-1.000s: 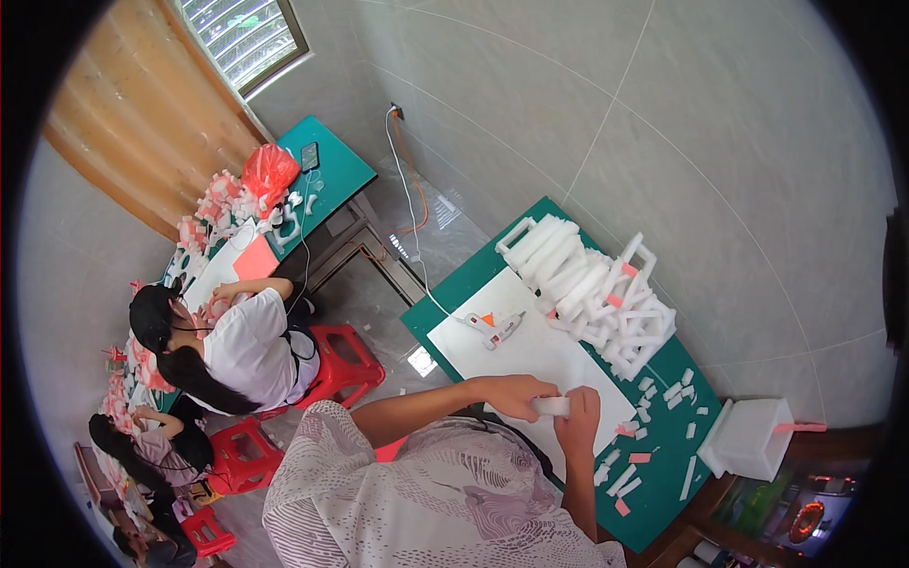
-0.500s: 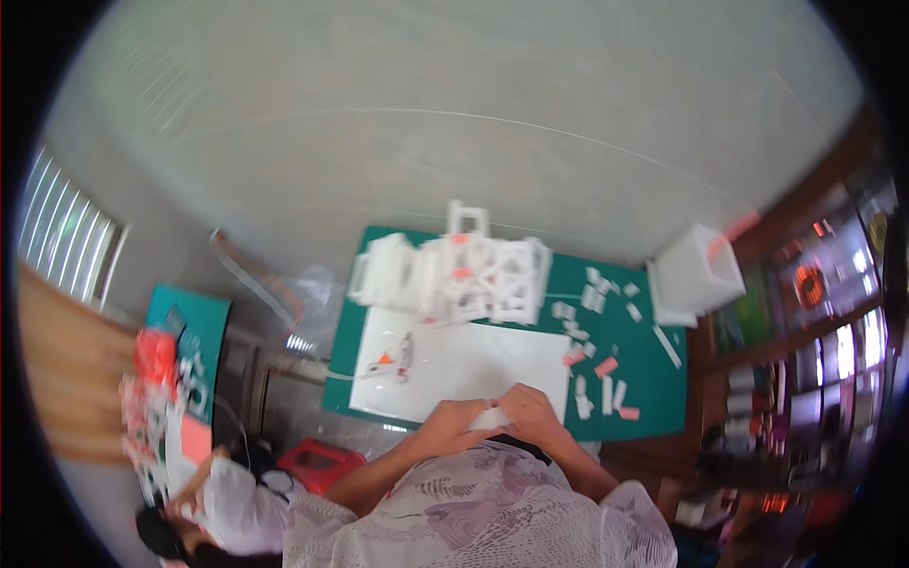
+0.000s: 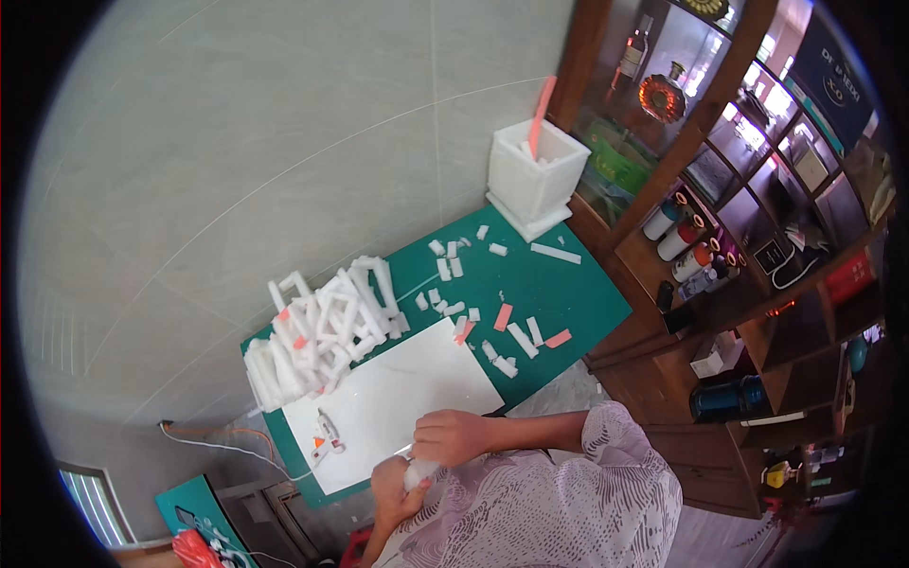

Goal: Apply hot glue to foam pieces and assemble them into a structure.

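Close to my body, at the front edge of the white board [image 3: 398, 398], my left hand [image 3: 390, 488] is closed around a small white foam piece [image 3: 421, 470]. My right hand [image 3: 450, 437] lies over the upper end of the same piece, its fingers curled and pressed together. Parts of the piece are hidden by my fingers. On the board's left side rests a hot glue gun [image 3: 328, 431] with an orange tip, its white cord trailing off to the left. Behind the board stands a cluster of white foam frames [image 3: 327, 327] with a few pink bits.
Loose white foam blocks [image 3: 450, 268] and pink strips [image 3: 503, 316] are scattered over the green mat [image 3: 426, 355]. At the far corner stands a white foam box [image 3: 535, 185] with a pink strip inside. A wooden cabinet [image 3: 653, 189] borders the right; a grey wall rises behind.
My view has swung to the right, bringing the cabinet closer and taking the other person out of sight. Both hands keep the foam piece; my right hand now lies across its top.
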A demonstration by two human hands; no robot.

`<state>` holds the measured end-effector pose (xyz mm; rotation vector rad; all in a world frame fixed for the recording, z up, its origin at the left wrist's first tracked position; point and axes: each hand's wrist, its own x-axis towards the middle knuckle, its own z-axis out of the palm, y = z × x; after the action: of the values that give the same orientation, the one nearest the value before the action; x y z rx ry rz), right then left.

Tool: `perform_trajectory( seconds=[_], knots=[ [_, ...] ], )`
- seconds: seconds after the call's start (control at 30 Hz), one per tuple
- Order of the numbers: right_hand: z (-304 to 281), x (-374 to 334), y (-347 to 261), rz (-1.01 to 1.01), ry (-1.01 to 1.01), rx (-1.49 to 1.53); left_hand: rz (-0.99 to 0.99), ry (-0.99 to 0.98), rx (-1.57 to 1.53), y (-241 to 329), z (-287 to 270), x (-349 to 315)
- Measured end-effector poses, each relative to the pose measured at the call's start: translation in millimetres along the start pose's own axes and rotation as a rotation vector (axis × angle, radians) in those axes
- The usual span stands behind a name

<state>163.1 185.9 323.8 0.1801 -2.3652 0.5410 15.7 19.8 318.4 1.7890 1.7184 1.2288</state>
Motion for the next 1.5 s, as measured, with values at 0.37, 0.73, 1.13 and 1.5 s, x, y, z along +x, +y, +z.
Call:
perform_trajectory(
  seconds=[0.37, 0.73, 1.13, 1.5],
  knots=[
    [-25, -33, 46, 0.117, 0.048, 0.252, 0.013, 0.044, -0.040, 5, 19, -14],
    [-16, -8, 26, 0.416, 0.291, 0.530, -0.227, 0.067, -1.116, 18, 15, 55],
    [11, -28, 26, 0.941, 0.381, 0.982, -0.828, -0.547, -0.728, 9, 22, 82],
    [-107, -66, 160, 1.164, 0.782, 0.600, -1.117, 0.106, -0.861, -134, 13, -24]
  ],
)
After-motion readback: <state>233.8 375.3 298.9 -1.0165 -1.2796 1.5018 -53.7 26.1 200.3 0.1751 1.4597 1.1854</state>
